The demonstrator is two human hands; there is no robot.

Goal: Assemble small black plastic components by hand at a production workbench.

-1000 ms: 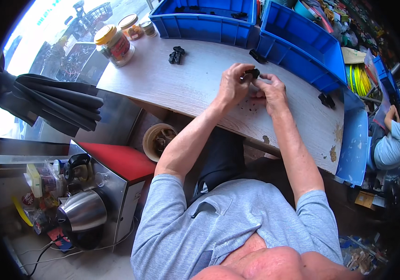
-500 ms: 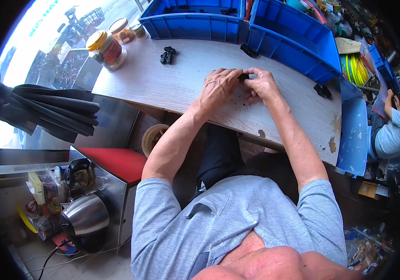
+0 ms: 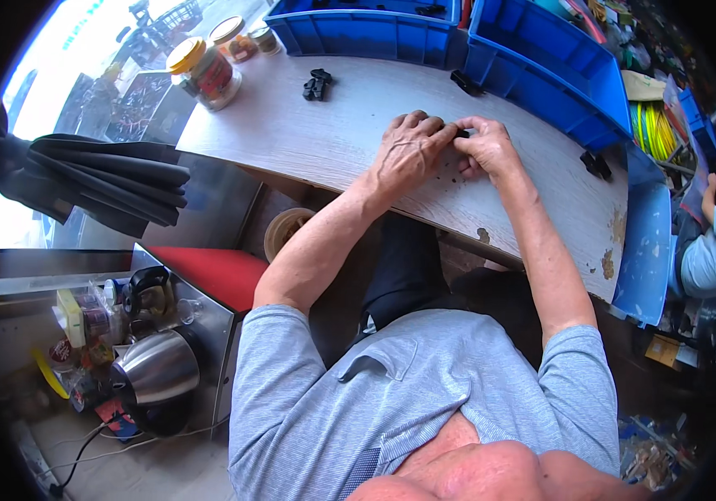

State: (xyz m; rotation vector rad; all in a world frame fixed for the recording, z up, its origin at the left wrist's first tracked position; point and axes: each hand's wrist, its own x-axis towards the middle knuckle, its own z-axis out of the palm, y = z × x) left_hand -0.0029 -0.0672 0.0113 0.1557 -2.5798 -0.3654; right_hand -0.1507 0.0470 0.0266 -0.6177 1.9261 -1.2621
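— Lowered since a second ago: both hands, then lifted off the bench (image 3: 291, 134) with the black part plain between the fingertips, now down flat on the wood.

— Left hand (image 3: 406, 153)?

— Knuckles up, fingers curled over and pressed toward the right. Clenched loosely around something small; hardly any of it visible under the fingers.

— Right hand (image 3: 488, 146)?

— Thumb and forefinger pinched at the meeting point, heel resting on the bench. Grasping the same small black part (image 3: 462, 133), only a sliver showing between the two hands.

— Why held so low?

— Probably for steadiness: wrists braced on the wood, part pressed against the surface, both hands squeezing from either side. Looks like fitting or snapping work, though hidden too well to say.

— Anything loose nearby?

— Few dark specks (image 3: 450, 177) on the bench just below the hands, too small to identify. Black clip pair (image 3: 317, 85) lying well apart to the upper left, another black piece (image 3: 598, 164) near the right edge, one more (image 3: 464, 82) touching the blue bin (image 3: 533, 75).

— Bins placed where?

— Two blue bins along the far edge, within arm's reach, likely as stock. Second bin (image 3: 366, 33) further left.

— And the jars?

— Yellow-lidded jar (image 3: 205, 73) at the far left corner, out of the working patch, smaller jars behind it.
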